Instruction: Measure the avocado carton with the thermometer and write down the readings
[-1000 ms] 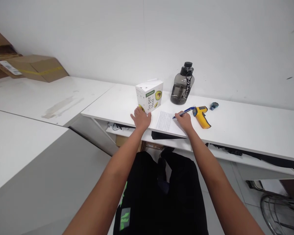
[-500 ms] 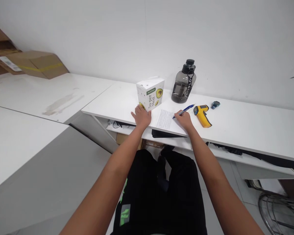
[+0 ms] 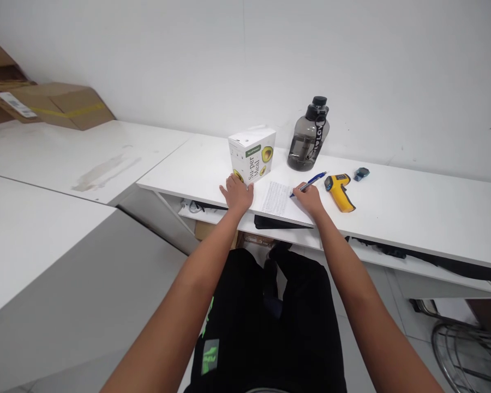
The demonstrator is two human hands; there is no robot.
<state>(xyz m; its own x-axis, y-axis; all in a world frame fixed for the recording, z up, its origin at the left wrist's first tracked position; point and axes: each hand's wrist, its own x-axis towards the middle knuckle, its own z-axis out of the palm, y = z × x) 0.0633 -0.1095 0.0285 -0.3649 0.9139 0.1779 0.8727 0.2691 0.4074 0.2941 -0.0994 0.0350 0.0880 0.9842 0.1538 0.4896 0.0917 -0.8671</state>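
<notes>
My right hand (image 3: 307,198) grips a blue pen (image 3: 312,180) with its tip on a small sheet of paper (image 3: 275,198) covered in writing, near the front edge of a white desk (image 3: 413,210). My left hand (image 3: 236,194) lies flat on the desk just left of the paper, fingers spread, touching the foot of a white carton (image 3: 252,154) with avocado pictures. A yellow thermometer gun (image 3: 339,191) lies right of the pen.
A dark water bottle (image 3: 308,136) stands behind the paper by the wall. A small blue object (image 3: 361,174) lies beyond the thermometer gun. Cardboard boxes (image 3: 53,105) are stacked at far left on another table (image 3: 57,164). A wire rack (image 3: 466,349) is at lower right.
The view has shifted slightly downward, so everything sits a little higher in frame. My hands keep their places on the desk and the paper.
</notes>
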